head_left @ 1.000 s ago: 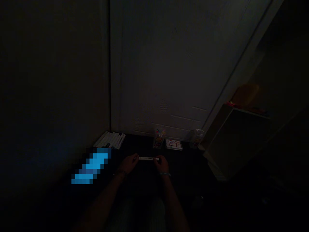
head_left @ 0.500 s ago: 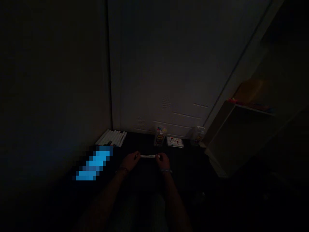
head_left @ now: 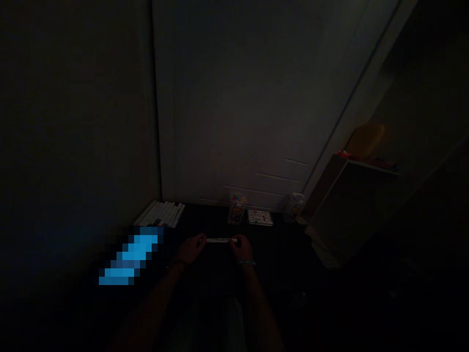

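Observation:
A white marker with dark print lies level between my two hands, above a dark table. Its left end is pinched in the fingers of my left hand. At the other end my right hand grips it with thumb and fingers. The light is very dim, so the fingertips are hard to make out. Behind my hands stands a clear case with coloured tips, and beside it lies a flat pack of white markers.
Several white markers lie in a row at the back left. A glowing blue, pixelated screen is in front of them. Another clear case stands at the back right, near a shelf unit. A pale wall panel rises behind the table.
The whole view has shifted, so the things appear slightly farther left and lower. Both hands keep their hold on the marker.

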Demonstrator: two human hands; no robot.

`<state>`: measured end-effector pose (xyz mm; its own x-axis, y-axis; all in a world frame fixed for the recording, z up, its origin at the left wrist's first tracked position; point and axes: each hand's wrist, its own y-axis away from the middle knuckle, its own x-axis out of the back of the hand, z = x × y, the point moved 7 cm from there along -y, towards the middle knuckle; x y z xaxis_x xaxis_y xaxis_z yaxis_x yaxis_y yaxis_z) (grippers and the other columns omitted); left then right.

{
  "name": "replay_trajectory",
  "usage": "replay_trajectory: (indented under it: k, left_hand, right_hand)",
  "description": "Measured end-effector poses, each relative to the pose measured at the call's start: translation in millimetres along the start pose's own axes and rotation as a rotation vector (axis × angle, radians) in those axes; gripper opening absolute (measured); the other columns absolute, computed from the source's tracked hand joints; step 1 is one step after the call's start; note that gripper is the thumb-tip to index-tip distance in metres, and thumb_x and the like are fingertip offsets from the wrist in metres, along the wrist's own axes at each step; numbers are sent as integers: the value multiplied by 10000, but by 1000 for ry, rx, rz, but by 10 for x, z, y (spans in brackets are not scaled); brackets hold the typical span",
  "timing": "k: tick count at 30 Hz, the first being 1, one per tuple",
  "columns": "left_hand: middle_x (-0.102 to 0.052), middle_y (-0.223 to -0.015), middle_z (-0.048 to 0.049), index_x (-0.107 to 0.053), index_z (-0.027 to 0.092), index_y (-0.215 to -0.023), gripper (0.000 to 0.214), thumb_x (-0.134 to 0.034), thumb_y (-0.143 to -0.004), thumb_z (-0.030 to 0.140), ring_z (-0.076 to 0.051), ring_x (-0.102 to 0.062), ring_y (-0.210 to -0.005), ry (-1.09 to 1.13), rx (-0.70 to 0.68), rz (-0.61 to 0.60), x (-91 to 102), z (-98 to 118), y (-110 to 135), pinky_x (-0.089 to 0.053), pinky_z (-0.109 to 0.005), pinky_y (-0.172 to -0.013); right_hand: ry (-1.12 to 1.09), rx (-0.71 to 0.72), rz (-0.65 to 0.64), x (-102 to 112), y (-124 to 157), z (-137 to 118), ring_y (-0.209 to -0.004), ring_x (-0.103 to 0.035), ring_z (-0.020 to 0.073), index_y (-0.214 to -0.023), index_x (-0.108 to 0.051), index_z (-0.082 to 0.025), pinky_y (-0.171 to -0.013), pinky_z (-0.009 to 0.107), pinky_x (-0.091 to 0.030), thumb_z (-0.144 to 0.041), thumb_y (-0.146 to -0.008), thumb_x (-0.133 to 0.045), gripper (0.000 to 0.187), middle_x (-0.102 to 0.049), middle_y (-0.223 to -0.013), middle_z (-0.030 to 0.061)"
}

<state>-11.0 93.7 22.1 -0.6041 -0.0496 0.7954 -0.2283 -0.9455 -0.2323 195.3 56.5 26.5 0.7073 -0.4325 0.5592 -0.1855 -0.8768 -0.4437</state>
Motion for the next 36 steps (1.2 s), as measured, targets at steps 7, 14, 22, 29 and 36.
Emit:
replay_trajectory:
  k: [7,14,22,29,36]
  left_hand:
    - [-639,-857,-5,-556,244,-908,314,-303,-826,410,-132,-571,-789,-3,43,-9,-10,-14,4,-352,-195,-674]
    - [-634,-874,-8,-550,240,-921,333,-291,-825,425,-131,-566,-778,3,24,-16,-20,-26,-2,-350,-199,-672]
    - [-641,-846,-7,-559,242,-902,353,-280,-820,442,-134,-576,-758,-16,41,-12,-30,-45,-21,-354,-202,-655]
    - [-640,-870,-6,-554,246,-909,327,-297,-818,427,-137,-573,-797,3,35,-27,0,-1,-11,-358,-196,-679]
    - [-637,-847,0,-549,248,-880,288,-318,-815,407,-137,-574,-784,40,71,-70,26,28,-1,-360,-198,-671]
  right_hand:
    - [18,-10,-8,23,7,-12,-751,-523,129,-817,-588,-205,-676,223,-387,-365,-759,-496,194,-569,-799,10]
    - [0,-23,-3,3,1,16,-747,-526,129,-811,-589,-206,-680,225,-391,-333,-765,-483,173,-573,-786,10]
    - [8,-17,9,36,16,-32,-757,-529,127,-806,-588,-208,-673,217,-392,-395,-761,-491,215,-574,-801,9]
    - [26,-35,2,35,15,-29,-759,-528,128,-811,-589,-204,-679,220,-392,-387,-750,-506,210,-575,-803,10]
    - [22,-43,-9,16,1,-14,-758,-529,129,-803,-591,-207,-680,223,-394,-313,-747,-506,147,-579,-805,6]
